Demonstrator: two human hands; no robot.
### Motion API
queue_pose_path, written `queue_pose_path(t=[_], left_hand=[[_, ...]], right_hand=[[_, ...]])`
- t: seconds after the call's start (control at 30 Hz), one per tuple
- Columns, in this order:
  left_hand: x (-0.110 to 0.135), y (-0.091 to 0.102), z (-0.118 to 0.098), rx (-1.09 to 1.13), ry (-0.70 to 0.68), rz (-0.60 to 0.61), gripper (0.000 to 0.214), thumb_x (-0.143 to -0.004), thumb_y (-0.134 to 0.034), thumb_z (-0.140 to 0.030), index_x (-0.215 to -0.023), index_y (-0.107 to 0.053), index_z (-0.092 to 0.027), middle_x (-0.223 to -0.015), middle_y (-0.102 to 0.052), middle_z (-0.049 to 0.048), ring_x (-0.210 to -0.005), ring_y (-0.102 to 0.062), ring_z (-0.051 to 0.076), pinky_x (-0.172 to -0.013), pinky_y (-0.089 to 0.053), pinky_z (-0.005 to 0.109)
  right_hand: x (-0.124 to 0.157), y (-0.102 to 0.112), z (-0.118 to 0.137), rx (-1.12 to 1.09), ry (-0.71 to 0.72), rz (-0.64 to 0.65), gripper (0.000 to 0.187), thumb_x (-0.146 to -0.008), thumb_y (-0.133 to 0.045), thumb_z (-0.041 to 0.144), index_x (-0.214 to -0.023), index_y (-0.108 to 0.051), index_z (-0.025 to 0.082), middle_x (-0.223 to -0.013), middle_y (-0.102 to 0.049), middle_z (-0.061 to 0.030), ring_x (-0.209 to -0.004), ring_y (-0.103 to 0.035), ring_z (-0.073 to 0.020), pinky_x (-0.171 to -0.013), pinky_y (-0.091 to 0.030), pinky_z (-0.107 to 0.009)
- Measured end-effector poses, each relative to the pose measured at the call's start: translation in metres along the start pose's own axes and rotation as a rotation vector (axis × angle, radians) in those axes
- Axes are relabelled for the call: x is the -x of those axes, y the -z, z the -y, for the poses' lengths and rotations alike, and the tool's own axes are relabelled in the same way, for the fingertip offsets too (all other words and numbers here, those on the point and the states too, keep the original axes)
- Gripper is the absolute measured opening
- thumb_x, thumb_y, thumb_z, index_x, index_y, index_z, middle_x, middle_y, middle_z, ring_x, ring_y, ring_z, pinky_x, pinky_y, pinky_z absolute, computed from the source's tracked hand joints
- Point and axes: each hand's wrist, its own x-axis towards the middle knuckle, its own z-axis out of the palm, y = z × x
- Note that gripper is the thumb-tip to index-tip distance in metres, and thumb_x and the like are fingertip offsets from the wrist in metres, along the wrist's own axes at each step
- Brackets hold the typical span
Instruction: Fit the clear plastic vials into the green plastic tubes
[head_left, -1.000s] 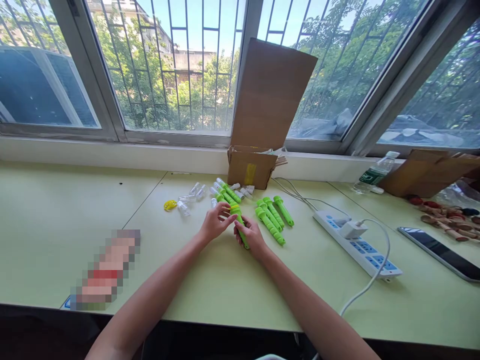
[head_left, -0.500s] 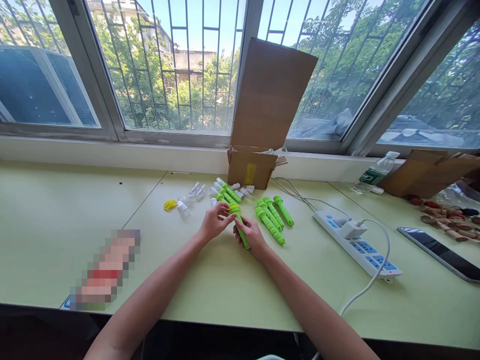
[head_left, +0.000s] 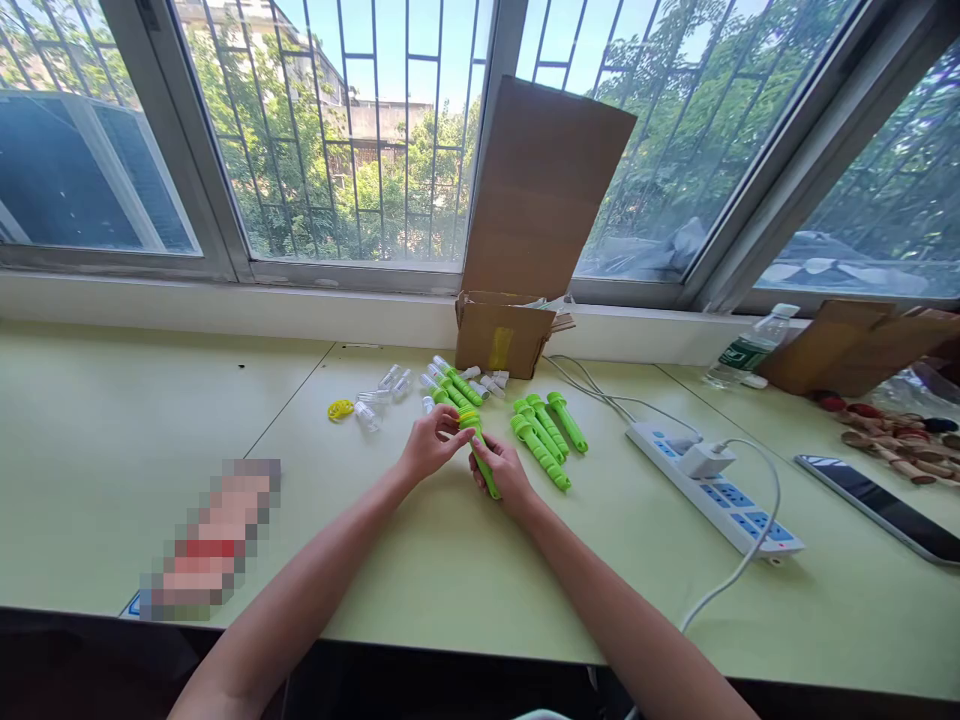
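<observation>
A green ribbed plastic tube (head_left: 480, 455) lies slanted between both hands, just above the pale green table (head_left: 465, 570). My right hand (head_left: 504, 470) is wrapped round its lower shaft. My left hand (head_left: 429, 445) pinches its wide upper end with fingertips. Three more green tubes (head_left: 546, 432) lie side by side just to the right. Behind the hands lies a group of green tubes with clear tips (head_left: 450, 385), and small clear vials (head_left: 386, 392) and a yellow cap (head_left: 340, 410) lie to the left.
An open cardboard box (head_left: 501, 335) stands at the window sill behind the parts. A white power strip (head_left: 712, 488) with a plugged charger and cables lies to the right, then a phone (head_left: 881, 507), a water bottle (head_left: 750, 347), another cardboard box (head_left: 855, 345) and wooden pieces (head_left: 892, 440). A blurred item (head_left: 214, 540) lies front left.
Almost nothing has moved; my hands keep their hold on the green tube and the left fingers have shifted slightly at its upper end.
</observation>
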Motion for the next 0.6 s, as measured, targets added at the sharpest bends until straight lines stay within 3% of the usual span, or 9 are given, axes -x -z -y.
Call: queue_pose_path(t=[0.6], left_hand=[[-0.0005, -0.0003, -0.0036, 0.005, 0.010, 0.009, 0.036, -0.075, -0.068, -0.044, -0.093, -0.053, -0.017, -0.082, -0.067, 0.0060, -0.074, -0.067, 0.016, -0.061, -0.056, 0.026]], right_hand=[[0.0047, 0.0030, 0.0092, -0.059, -0.074, 0.042, 0.035, -0.077, -0.057, 0.053, -0.082, -0.053, 0.018, -0.056, -0.055, 0.0036, -0.032, -0.040, -0.0060, -0.027, -0.025, -0.018]])
